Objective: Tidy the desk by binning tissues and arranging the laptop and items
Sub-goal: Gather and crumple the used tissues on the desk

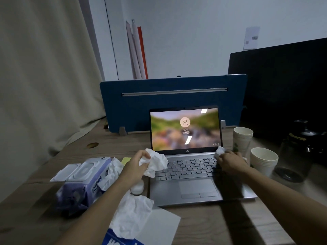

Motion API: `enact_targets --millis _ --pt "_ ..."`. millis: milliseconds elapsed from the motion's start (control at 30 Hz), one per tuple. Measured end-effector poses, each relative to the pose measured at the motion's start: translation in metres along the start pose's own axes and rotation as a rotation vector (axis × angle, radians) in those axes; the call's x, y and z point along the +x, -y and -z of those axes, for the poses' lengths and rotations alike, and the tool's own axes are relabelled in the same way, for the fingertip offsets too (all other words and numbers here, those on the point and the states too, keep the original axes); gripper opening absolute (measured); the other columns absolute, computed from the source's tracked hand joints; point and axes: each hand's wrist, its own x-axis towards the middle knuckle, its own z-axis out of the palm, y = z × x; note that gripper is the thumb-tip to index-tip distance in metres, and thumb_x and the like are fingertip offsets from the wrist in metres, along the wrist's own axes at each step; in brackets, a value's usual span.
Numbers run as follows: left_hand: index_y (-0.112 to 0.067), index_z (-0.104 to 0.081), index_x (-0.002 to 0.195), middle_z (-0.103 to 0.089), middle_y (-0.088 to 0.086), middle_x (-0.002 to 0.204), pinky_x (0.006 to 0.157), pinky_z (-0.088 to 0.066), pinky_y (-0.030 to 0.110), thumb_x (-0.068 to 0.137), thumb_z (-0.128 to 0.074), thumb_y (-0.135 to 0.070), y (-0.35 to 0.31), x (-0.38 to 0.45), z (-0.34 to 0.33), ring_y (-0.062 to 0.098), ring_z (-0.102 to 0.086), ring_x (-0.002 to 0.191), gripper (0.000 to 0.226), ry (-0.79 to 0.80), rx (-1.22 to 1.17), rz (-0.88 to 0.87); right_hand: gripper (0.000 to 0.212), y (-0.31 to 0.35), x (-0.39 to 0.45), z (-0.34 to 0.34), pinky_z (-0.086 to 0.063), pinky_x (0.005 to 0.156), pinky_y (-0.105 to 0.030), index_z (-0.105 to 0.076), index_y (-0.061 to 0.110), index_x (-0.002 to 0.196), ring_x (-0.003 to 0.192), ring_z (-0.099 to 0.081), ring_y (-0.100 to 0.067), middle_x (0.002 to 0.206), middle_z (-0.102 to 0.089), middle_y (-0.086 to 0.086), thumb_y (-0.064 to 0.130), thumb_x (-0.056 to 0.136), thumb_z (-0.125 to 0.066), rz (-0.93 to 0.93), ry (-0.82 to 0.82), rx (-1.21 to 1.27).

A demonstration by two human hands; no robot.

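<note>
An open silver laptop (pixel 194 190) stands mid-desk with its lit screen facing me. My left hand (pixel 136 165) is closed around a large crumpled white tissue (pixel 156 162) at the keyboard's left edge. Over the keyboard's right end, my right hand (pixel 230 160) grips a smaller crumpled tissue (pixel 220 150). More crumpled tissue (pixel 131 213) lies in front of the laptop's left corner, and another piece (pixel 113 171) leans against a purple wet-wipes pack (pixel 83 184).
Two stacks of paper cups (pixel 242 138) (pixel 263 160) stand right of the laptop, with a dark glass jar (pixel 297 151) beyond. A blue divider panel (pixel 173 101) rises behind. A white sheet (pixel 159 227), a blue-printed pack (pixel 120 240) and a small white object (pixel 137 188) sit near me.
</note>
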Motion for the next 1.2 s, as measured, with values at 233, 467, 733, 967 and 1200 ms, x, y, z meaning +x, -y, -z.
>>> enact_targets --millis 233,467,733,967,1200 --pt "-0.027 -0.064 0.101 -0.067 0.002 0.098 0.06 -0.038 0.031 0.085 -0.046 0.004 0.006 -0.001 0.011 0.02 -0.05 0.065 0.04 0.047 -0.14 0.101 0.033 0.011 0.008 -0.003 -0.038 0.101 -0.043 -0.06 0.014 0.117 0.117 -0.05 -0.031 0.132 -0.056 -0.014 0.027 0.099 -0.035 0.017 -0.037 0.062" --pt "-0.024 -0.066 0.104 -0.059 0.01 0.098 0.057 -0.048 0.022 0.091 -0.047 -0.004 0.012 0.002 0.019 0.019 -0.056 0.079 0.03 -0.004 -0.268 0.199 0.059 0.087 -0.02 0.019 -0.019 0.106 -0.012 -0.051 0.002 0.138 0.137 -0.04 -0.024 0.15 -0.043 -0.01 -0.007 0.08 -0.05 0.35 -0.129 0.421" --pt "-0.027 -0.072 0.098 -0.07 -0.01 0.101 0.087 -0.049 0.031 0.094 -0.053 -0.051 0.011 -0.011 0.03 0.01 -0.063 0.098 0.03 -0.069 -0.355 0.248 0.073 0.173 -0.065 0.019 -0.015 0.11 -0.006 -0.051 0.007 0.14 0.141 -0.033 -0.014 0.153 -0.04 -0.003 -0.011 0.069 -0.044 0.753 0.031 0.458" --pt "-0.018 -0.07 0.105 -0.068 -0.005 0.105 0.085 -0.048 0.03 0.098 -0.053 -0.038 0.008 -0.024 0.048 0.014 -0.061 0.1 0.027 -0.1 -0.359 0.227 0.073 0.195 -0.083 0.018 -0.022 0.108 -0.008 -0.057 0.01 0.135 0.137 -0.04 -0.011 0.149 -0.046 0.0 0.001 0.065 -0.039 0.853 0.11 0.447" --pt "-0.024 -0.064 0.112 -0.06 -0.005 0.119 0.074 -0.049 0.021 0.09 -0.062 -0.008 0.013 -0.036 0.064 0.006 -0.057 0.098 0.027 -0.092 -0.145 0.155 0.066 0.205 -0.094 0.019 -0.026 0.108 -0.013 -0.063 0.012 0.128 0.136 -0.042 -0.011 0.146 -0.05 0.001 -0.009 0.07 -0.042 0.842 0.103 0.428"
